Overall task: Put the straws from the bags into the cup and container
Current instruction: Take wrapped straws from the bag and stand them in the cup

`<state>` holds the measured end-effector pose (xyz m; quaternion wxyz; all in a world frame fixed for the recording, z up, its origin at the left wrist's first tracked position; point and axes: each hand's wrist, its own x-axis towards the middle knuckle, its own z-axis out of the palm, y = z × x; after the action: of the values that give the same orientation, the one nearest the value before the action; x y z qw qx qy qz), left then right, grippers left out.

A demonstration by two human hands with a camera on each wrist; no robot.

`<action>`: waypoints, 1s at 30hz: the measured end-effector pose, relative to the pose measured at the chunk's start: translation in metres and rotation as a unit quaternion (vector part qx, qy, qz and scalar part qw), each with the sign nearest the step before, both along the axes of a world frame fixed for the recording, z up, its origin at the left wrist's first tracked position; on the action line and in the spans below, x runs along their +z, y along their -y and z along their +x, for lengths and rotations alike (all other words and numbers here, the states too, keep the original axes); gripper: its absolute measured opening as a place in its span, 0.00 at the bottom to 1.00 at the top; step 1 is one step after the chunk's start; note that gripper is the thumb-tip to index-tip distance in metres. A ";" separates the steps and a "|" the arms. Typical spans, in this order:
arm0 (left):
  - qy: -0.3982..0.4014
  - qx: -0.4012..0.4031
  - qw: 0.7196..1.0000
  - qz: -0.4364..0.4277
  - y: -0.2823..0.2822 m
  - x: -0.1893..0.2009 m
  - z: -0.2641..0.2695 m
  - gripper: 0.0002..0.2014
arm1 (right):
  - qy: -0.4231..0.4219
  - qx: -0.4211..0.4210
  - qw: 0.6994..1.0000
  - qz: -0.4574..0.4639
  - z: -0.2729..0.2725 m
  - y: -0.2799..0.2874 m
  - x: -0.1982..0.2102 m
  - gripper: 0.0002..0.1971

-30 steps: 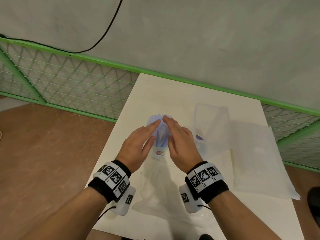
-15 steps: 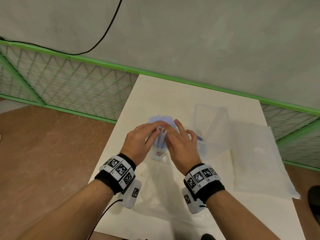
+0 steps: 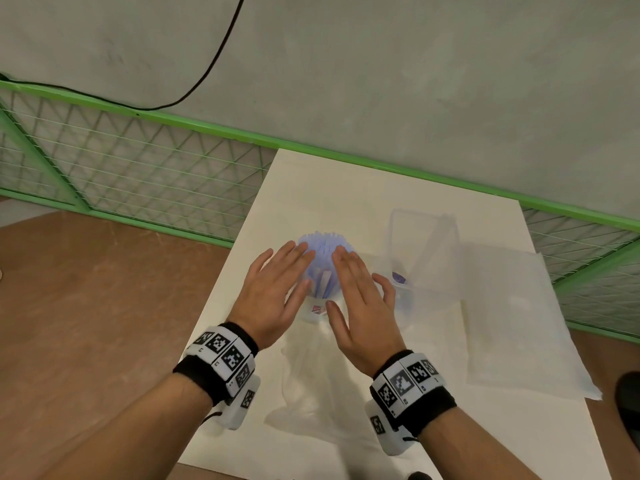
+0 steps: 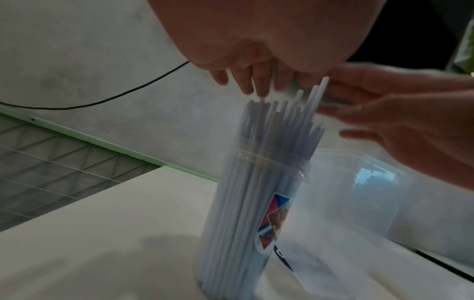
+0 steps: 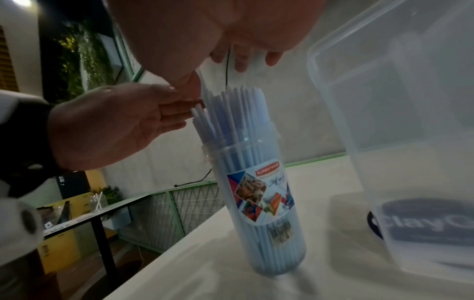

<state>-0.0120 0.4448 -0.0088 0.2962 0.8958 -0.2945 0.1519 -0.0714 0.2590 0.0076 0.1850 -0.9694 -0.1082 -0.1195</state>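
A tall clear cup [image 3: 317,309] [image 4: 252,215] [image 5: 259,205] with a coloured label stands on the white table [image 3: 332,188], packed with pale blue straws [image 3: 323,247] [image 4: 279,123] [image 5: 231,113]. My left hand [image 3: 273,289] [image 5: 113,125] and right hand [image 3: 360,292] [image 4: 400,121] hover flat over the straw tops, fingers straight, one on each side of the bundle, fingertips touching the straw ends. A clear rectangular container [image 3: 424,251] [image 5: 400,125] stands just right of the cup. An emptied clear bag [image 3: 311,382] lies in front of the cup.
A second flat plastic bag [image 3: 512,323] lies on the table's right side. A green mesh fence [image 3: 138,168] runs behind and left of the table, with a grey wall and a black cable [image 3: 207,71] above. Brown floor lies to the left.
Both hands have spread apart and flattened over the straw tops; half a second ago their fingers were bunched together on the bundle. The straws now fan out more in the cup.
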 end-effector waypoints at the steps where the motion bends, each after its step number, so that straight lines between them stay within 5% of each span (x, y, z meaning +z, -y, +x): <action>1: -0.006 -0.004 1.000 0.016 -0.001 0.002 -0.004 0.25 | 0.009 0.003 1.000 -0.004 0.000 -0.001 0.002 0.32; 9: 0.016 -0.014 0.991 0.133 -0.003 -0.010 -0.021 0.27 | 0.006 0.044 0.997 -0.068 0.001 0.006 -0.006 0.30; 12: 0.022 -0.037 0.991 0.125 0.000 -0.009 -0.020 0.26 | 0.018 0.024 0.999 -0.013 0.002 0.006 0.000 0.32; 17: 0.010 -0.051 0.998 0.047 0.002 -0.003 -0.020 0.24 | -0.015 0.023 0.997 -0.066 0.003 0.011 -0.012 0.40; 22: -0.049 0.007 0.997 0.057 -0.003 -0.008 -0.018 0.27 | 0.056 0.065 0.995 0.060 0.022 0.024 0.007 0.27; 30: -0.044 -0.004 0.998 0.038 -0.006 -0.004 -0.014 0.25 | -0.065 0.054 0.996 0.032 0.024 0.018 0.000 0.35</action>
<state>-0.0265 0.4508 -0.0126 0.2750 0.9110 -0.2905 0.1003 -0.0473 0.2406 0.0079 0.2291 -0.9613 -0.1444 -0.0500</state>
